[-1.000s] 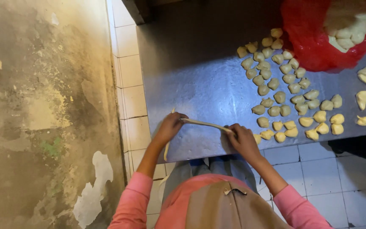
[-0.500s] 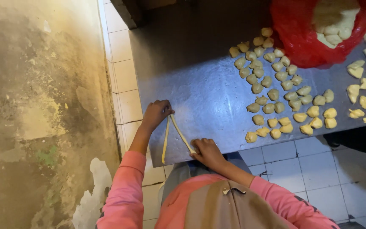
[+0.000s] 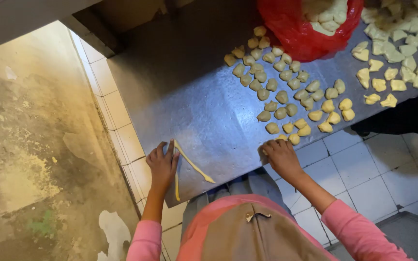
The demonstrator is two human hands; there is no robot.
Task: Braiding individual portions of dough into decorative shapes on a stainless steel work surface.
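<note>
from my feed, many small pale knotted dough pieces already sit upper right on the grey metal table. the thin yellow dough strip, folded in a v at lower centre, is unshaped: left hand pins its bend with a flat, spread grip, right hand curls loosely by the nearest pieces, clamping nothing i can see.

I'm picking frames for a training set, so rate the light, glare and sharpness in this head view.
Head view: soft glare on the metal table; its far corner falls into shadow; left hand, folded dough strip, right hand and dough pieces are sharp; the red bag is evenly lit.
</note>
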